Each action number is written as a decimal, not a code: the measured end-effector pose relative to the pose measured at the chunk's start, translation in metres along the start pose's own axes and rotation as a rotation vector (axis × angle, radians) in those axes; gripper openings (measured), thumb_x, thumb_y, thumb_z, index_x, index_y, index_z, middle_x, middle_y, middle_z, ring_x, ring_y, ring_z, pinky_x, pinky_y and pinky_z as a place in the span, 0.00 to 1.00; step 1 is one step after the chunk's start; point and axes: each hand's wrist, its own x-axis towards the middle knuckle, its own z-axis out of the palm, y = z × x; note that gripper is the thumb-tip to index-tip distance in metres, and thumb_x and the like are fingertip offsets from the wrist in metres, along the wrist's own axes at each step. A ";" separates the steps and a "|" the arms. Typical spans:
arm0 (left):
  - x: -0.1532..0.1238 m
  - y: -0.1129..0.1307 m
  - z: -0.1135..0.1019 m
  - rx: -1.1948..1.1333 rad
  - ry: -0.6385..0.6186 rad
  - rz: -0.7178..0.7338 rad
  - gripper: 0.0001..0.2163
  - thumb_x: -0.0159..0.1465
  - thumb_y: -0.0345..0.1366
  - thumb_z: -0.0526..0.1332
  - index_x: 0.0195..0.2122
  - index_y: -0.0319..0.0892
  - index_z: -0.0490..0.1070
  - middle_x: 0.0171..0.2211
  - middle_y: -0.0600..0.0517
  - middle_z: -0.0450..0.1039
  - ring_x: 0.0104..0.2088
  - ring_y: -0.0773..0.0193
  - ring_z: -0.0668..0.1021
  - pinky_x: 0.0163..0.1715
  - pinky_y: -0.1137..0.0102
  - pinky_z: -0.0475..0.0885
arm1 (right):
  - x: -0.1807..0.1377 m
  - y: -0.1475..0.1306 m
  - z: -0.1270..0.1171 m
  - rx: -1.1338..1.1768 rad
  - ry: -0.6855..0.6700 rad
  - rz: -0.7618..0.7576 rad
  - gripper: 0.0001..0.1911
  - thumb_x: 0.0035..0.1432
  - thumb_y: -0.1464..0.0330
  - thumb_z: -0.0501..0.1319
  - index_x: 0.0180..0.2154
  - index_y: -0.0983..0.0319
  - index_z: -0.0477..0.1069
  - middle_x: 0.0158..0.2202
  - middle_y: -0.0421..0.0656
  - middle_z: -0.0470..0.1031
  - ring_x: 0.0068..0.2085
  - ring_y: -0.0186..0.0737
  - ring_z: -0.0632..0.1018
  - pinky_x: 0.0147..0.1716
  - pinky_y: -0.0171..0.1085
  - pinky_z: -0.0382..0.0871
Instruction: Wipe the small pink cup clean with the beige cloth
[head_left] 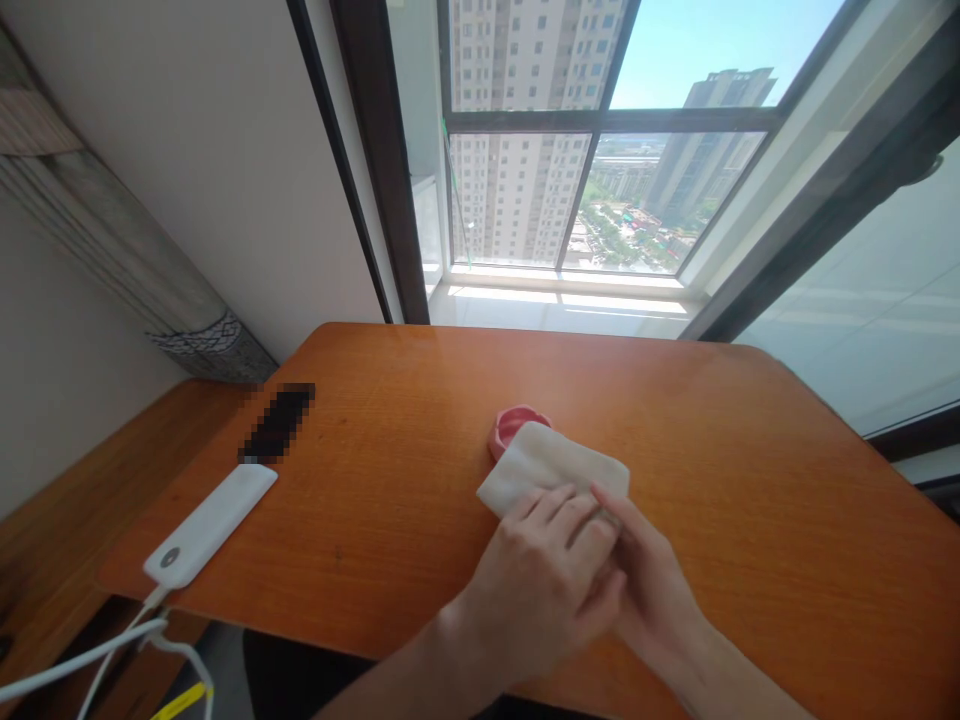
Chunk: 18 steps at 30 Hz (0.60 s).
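Cloth (555, 462) half-hides what seems a pink dish (516, 422); your left hand (544, 575) and right hand (649, 585) press it flat-fingered, grasping nothing.

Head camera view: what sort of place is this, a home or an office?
Probably a home, a room high up in a high-rise flat: a wooden table stands by a large window, and tall apartment towers rise outside, with streets far below.

No text, label, brand or number can be read anywhere: the cloth (551, 468) is plain, the white power bank (214, 523) on the desk (390, 400) bears only a round grey mark, the dark thing (279, 423) beside it is blurred out
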 end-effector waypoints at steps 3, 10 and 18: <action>0.013 -0.029 0.000 -0.198 0.100 0.084 0.15 0.66 0.32 0.60 0.54 0.46 0.71 0.52 0.45 0.82 0.52 0.54 0.84 0.59 0.57 0.76 | 0.025 -0.016 -0.018 0.075 0.148 -0.030 0.16 0.66 0.55 0.65 0.42 0.61 0.79 0.41 0.52 0.86 0.47 0.59 0.87 0.47 0.57 0.87; 0.021 -0.157 -0.011 -0.186 -0.024 -0.330 0.29 0.65 0.49 0.70 0.63 0.46 0.67 0.61 0.41 0.75 0.62 0.47 0.77 0.64 0.53 0.70 | 0.075 -0.058 -0.044 0.235 0.649 -0.627 0.14 0.63 0.65 0.64 0.51 0.57 0.78 0.56 0.44 0.83 0.61 0.49 0.81 0.55 0.44 0.83; 0.008 -0.183 0.007 -0.088 -0.207 -0.349 0.50 0.45 0.55 0.82 0.67 0.47 0.64 0.65 0.42 0.73 0.67 0.41 0.73 0.75 0.42 0.51 | 0.093 -0.020 -0.039 -0.616 0.364 -0.992 0.26 0.70 0.61 0.61 0.66 0.57 0.71 0.69 0.49 0.73 0.73 0.55 0.69 0.74 0.58 0.61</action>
